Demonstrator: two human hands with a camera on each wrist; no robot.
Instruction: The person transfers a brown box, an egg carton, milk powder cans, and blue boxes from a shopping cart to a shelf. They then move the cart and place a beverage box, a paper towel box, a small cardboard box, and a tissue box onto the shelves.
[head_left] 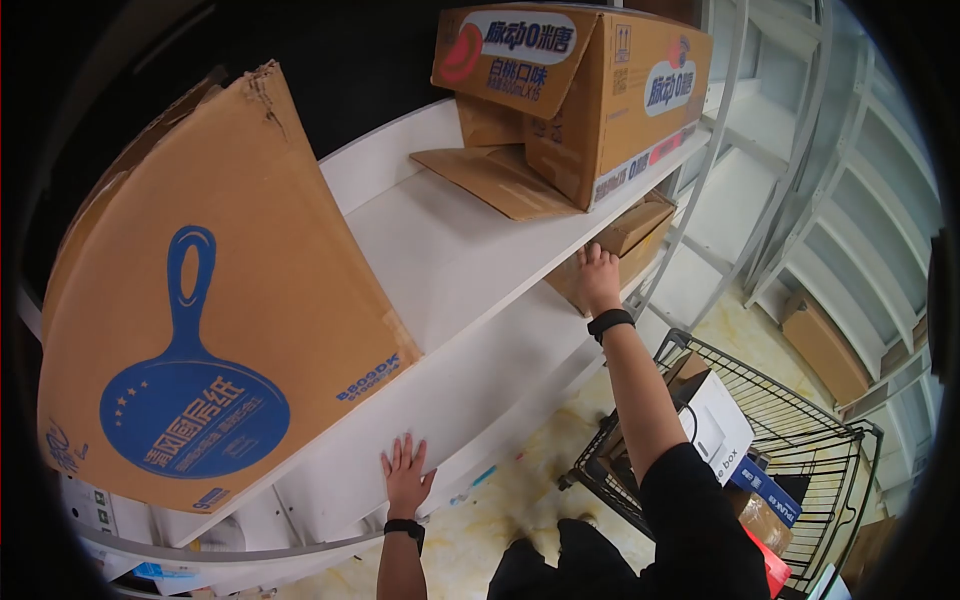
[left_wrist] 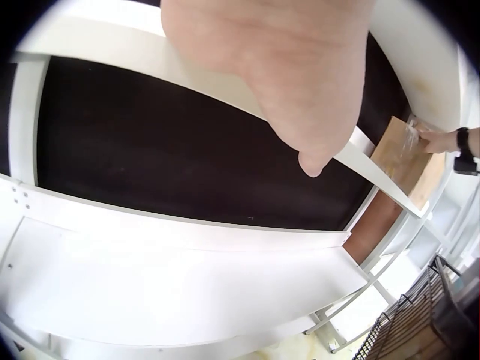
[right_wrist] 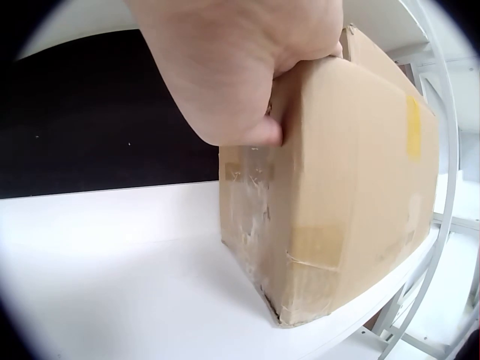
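Note:
My right hand (head_left: 600, 278) grips the upper edge of a plain brown cardboard box (right_wrist: 360, 180) on the shelf below the top one. The right wrist view shows the thumb on the taped end of this box and curled fingers over its top edge. Scuffed clear tape (right_wrist: 251, 195) runs down that end. My left hand (head_left: 405, 485), fingers spread and holding nothing, is over the lower white shelf (head_left: 455, 430) to the left. In the left wrist view its palm side is close to a white shelf edge, with most fingers out of sight.
A large carton with a blue pan print (head_left: 190, 370) and an open drink carton (head_left: 640, 100) stand on the top shelf (head_left: 430, 240). A wire shopping cart (head_left: 800, 430) with several boxes stands at right. More white racks (head_left: 850, 200) are beyond it.

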